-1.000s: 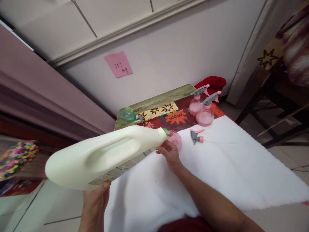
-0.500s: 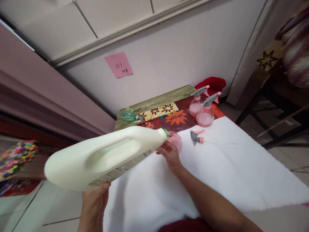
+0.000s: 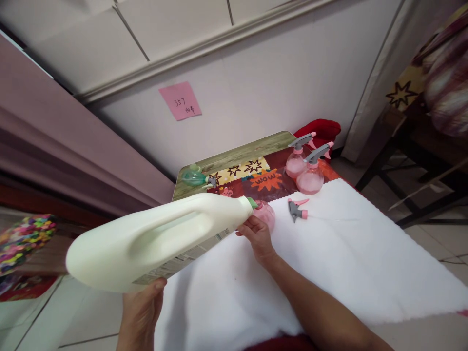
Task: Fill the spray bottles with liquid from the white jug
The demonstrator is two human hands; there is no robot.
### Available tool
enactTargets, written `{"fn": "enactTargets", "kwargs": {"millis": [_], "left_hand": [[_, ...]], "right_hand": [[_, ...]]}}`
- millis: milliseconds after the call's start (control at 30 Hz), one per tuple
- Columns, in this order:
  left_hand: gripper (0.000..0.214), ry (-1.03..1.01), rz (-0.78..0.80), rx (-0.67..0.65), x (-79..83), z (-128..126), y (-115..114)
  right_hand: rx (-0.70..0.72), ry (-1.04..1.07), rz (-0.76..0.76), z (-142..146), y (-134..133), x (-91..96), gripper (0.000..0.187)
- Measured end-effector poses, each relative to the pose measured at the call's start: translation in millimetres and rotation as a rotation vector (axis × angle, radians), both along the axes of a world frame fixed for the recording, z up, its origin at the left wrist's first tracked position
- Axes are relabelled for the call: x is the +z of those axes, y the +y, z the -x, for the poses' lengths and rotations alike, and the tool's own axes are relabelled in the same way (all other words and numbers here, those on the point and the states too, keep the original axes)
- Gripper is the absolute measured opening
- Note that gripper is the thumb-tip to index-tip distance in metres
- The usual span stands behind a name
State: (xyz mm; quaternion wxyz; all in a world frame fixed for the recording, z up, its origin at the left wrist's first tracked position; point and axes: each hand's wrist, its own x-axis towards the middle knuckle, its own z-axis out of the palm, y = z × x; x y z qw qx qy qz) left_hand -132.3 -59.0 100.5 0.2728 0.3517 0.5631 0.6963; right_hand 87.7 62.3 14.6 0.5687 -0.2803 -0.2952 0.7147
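A large pale-green detergent jug point(image 3: 168, 239) lies tilted across the view, its neck pointing right and slightly up. My left hand point(image 3: 142, 302) grips it from below near its base. Under its neck, the fingers of my right hand point(image 3: 258, 234) are closed against it, beside a round pink spray bottle point(image 3: 266, 214) with no head on. The jug's green spout point(image 3: 252, 202) sits over the bottle's mouth; whether liquid flows cannot be seen. Right of these, a grey and pink spray head point(image 3: 297, 210) with a thin clear tube lies on the white cloth point(image 3: 329, 263).
Two pink spray bottles point(image 3: 310, 180) with heads on stand at the table's back right. A green spray bottle point(image 3: 193, 177) lies at the back left. A wall with a pink note point(image 3: 180, 101) rises behind. At right is a dark stool point(image 3: 397, 146).
Almost nothing differs. The view has shifted slightly, while both hands, the jug and the pink bottle keep their places relative to one another.
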Motion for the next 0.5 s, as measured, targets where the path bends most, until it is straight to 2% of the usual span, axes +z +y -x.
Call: {"fn": "enactTargets", "kwargs": {"millis": [500], "left_hand": [[0.07,-0.002,-0.017,-0.02,-0.9,1.1,0.2]], "right_hand": [[-0.002,0.003,-0.009,0.1,0.1,-1.2,0.028]]}}
